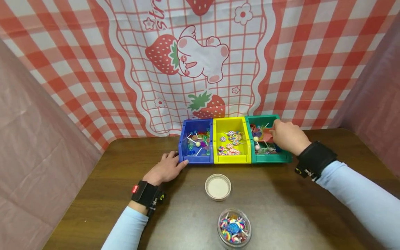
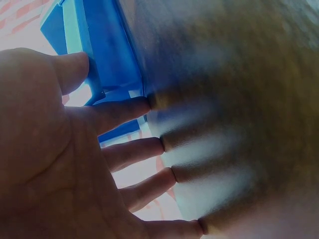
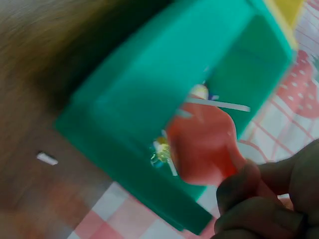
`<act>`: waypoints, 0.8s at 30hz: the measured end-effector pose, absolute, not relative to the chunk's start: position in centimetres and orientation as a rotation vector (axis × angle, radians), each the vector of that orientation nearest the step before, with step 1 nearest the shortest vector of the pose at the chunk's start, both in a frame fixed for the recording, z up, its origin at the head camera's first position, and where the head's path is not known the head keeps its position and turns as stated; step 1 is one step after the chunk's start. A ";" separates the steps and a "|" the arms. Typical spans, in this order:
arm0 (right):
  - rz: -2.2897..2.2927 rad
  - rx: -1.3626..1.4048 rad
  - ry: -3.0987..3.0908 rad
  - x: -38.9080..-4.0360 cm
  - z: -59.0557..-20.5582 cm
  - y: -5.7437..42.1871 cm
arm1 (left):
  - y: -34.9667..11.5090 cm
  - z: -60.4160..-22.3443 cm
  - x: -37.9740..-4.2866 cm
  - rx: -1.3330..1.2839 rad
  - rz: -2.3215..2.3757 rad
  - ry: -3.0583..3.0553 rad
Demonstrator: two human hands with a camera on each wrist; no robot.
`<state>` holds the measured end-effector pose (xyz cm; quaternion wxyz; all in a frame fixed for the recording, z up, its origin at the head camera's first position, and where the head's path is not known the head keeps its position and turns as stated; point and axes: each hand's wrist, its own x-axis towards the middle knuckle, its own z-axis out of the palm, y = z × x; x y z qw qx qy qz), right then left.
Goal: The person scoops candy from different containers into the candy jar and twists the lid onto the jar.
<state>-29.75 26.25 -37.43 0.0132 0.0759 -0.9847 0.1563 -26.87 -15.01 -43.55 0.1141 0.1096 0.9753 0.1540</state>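
My right hand grips the handle of a small red scoop over the green bin at the right. Inside that bin lie small lollipop and candy charms, some partly hidden by the scoop and hand. A white stick crosses the scoop's edge in the right wrist view. My left hand rests beside the blue bin with fingers spread, fingertips on the table and thumb against the bin's front corner. Mixed charms lie in the blue bin; the yellow bin between holds swirl lollipop charms.
Nearest me on the table stands a clear jar filled with colourful candy charms. A round white lid lies between it and the bins. Behind the bins hangs a red-and-white checked cloth. A small white piece lies outside the green bin.
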 end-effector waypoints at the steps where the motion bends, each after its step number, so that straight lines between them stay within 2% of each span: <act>1: 0.467 0.238 -3.045 -29.8 -37.7 26.2 | -15.1 -43.6 -26.9 0.320 0.450 2.860; 9: 0.347 0.239 -2.944 -30.6 -38.9 25.7 | -15.2 -43.6 -27.0 0.327 0.439 2.862; 18: 0.150 0.497 -2.924 -30.4 -39.5 26.2 | -15.0 -43.4 -27.0 0.320 0.446 2.863; 24: 0.262 0.550 -2.954 -30.2 -38.9 27.1 | -15.0 -43.6 -27.0 0.303 0.448 2.853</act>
